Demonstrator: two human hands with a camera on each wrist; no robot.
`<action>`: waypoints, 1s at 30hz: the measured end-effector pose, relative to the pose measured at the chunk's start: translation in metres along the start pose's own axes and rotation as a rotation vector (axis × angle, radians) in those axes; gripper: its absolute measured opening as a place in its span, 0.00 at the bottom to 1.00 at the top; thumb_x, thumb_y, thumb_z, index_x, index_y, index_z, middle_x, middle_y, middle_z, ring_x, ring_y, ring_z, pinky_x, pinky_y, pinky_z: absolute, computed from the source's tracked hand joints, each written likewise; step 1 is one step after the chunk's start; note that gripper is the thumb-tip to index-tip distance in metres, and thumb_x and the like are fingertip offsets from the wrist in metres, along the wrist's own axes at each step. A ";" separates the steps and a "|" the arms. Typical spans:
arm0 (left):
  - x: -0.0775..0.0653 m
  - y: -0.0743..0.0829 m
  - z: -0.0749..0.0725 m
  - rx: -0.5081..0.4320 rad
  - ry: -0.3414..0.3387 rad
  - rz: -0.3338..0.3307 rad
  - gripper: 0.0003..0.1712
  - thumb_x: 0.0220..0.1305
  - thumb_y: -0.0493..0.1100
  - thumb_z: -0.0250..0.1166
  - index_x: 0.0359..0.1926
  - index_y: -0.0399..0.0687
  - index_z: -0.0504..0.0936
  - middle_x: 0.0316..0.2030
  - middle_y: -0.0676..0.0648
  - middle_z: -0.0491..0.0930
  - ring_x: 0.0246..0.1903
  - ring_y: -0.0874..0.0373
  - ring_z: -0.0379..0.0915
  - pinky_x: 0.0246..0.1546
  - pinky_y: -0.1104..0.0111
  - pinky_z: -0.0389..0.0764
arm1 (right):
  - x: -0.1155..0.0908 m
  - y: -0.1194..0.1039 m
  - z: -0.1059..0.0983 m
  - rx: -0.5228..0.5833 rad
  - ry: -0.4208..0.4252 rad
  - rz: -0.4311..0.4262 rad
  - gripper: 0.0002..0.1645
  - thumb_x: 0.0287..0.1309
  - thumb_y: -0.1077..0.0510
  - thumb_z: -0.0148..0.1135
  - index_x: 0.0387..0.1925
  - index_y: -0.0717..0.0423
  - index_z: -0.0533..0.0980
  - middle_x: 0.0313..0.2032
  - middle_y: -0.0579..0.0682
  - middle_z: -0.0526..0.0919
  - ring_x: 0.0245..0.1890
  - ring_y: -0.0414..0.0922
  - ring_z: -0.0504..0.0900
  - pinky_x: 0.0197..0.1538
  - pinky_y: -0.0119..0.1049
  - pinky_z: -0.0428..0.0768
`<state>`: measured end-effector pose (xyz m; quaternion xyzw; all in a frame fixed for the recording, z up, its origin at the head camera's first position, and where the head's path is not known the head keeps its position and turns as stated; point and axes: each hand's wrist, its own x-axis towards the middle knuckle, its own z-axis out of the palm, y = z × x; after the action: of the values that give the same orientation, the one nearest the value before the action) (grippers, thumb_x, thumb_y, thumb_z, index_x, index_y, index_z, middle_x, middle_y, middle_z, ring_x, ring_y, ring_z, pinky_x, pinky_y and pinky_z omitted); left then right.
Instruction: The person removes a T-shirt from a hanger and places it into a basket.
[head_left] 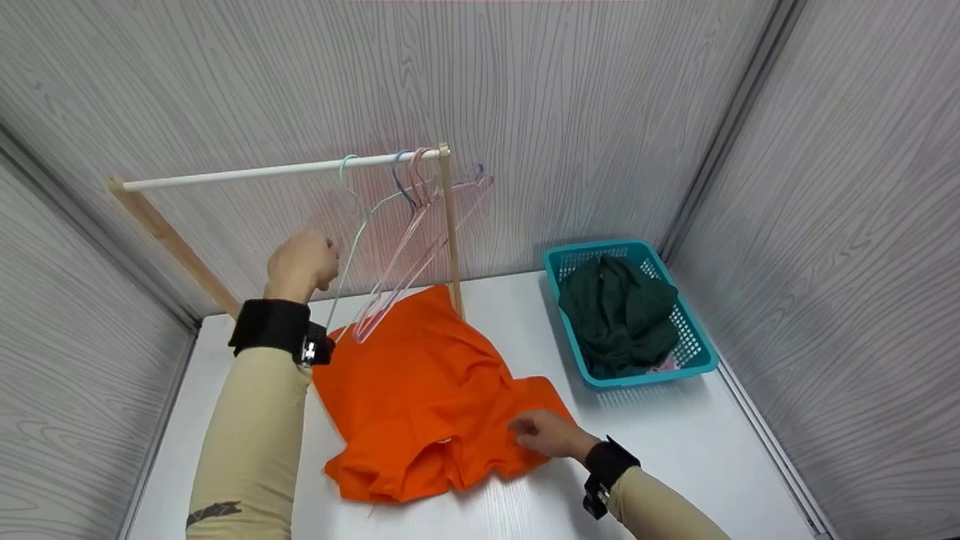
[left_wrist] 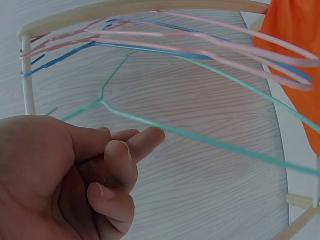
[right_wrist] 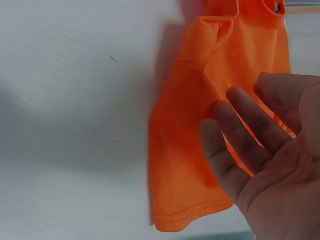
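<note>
An orange T-shirt point(head_left: 420, 375) lies spread on the white table, its neck opening toward the near edge. My left hand point(head_left: 304, 262) is raised beside a mint-green hanger point(head_left: 352, 251) that hangs from the white rod. In the left wrist view, the fingers of my left hand point(left_wrist: 112, 170) are loosely bent with nothing in them, and the fingertips overlap the hanger's lower arm point(left_wrist: 170, 131). Over the shirt's right sleeve, my right hand point(head_left: 547, 433) is relaxed. The right wrist view shows its fingers point(right_wrist: 240, 135) spread, slightly bent, above the orange cloth point(right_wrist: 185, 145).
A rack with a white rod point(head_left: 262, 172) and wooden posts point(head_left: 172, 240) stands at the back left. Pink hangers point(head_left: 397, 262) and a blue hanger point(head_left: 400, 180) crowd its right end. On the right, a teal basket point(head_left: 645, 381) contains dark green cloth point(head_left: 619, 315).
</note>
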<state>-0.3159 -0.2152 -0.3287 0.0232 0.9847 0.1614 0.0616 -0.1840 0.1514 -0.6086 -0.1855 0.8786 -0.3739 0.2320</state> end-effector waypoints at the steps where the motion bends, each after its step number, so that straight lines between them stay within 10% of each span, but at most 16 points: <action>1: -0.005 -0.006 0.000 0.010 -0.013 -0.013 0.17 0.70 0.40 0.47 0.23 0.43 0.72 0.20 0.46 0.77 0.23 0.54 0.72 0.20 0.67 0.68 | 0.003 -0.004 0.000 -0.018 0.014 0.007 0.18 0.67 0.61 0.56 0.56 0.62 0.75 0.53 0.57 0.81 0.52 0.52 0.78 0.57 0.50 0.76; 10: -0.059 -0.091 0.025 -0.100 -0.139 -0.122 0.20 0.70 0.42 0.47 0.46 0.33 0.80 0.33 0.40 0.86 0.26 0.57 0.79 0.25 0.66 0.71 | 0.029 -0.029 0.022 -0.283 0.019 0.051 0.33 0.62 0.58 0.62 0.68 0.46 0.66 0.68 0.55 0.64 0.65 0.55 0.65 0.64 0.56 0.71; 16: -0.100 -0.136 0.080 -0.177 -0.183 -0.231 0.18 0.69 0.41 0.48 0.44 0.33 0.81 0.28 0.47 0.86 0.23 0.60 0.78 0.25 0.66 0.70 | 0.045 -0.030 0.044 -0.430 0.055 0.022 0.43 0.59 0.51 0.68 0.72 0.40 0.59 0.74 0.56 0.55 0.70 0.60 0.61 0.57 0.58 0.76; 22: -0.125 -0.134 0.149 -0.214 -0.234 -0.253 0.14 0.68 0.39 0.50 0.38 0.36 0.81 0.28 0.45 0.86 0.20 0.59 0.76 0.23 0.67 0.70 | 0.057 -0.041 0.058 -0.485 -0.017 0.076 0.44 0.59 0.34 0.61 0.73 0.28 0.55 0.77 0.55 0.45 0.72 0.62 0.56 0.53 0.60 0.77; 30: -0.143 -0.121 0.193 -0.290 -0.254 -0.257 0.13 0.69 0.40 0.52 0.42 0.37 0.80 0.26 0.47 0.83 0.18 0.59 0.74 0.21 0.69 0.69 | 0.053 -0.034 0.082 -0.757 -0.025 -0.049 0.26 0.57 0.41 0.66 0.56 0.39 0.75 0.57 0.49 0.70 0.52 0.51 0.70 0.44 0.46 0.81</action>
<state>-0.1523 -0.2782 -0.5330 -0.0913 0.9303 0.2881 0.2077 -0.1775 0.0561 -0.6482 -0.2834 0.9471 -0.0258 0.1486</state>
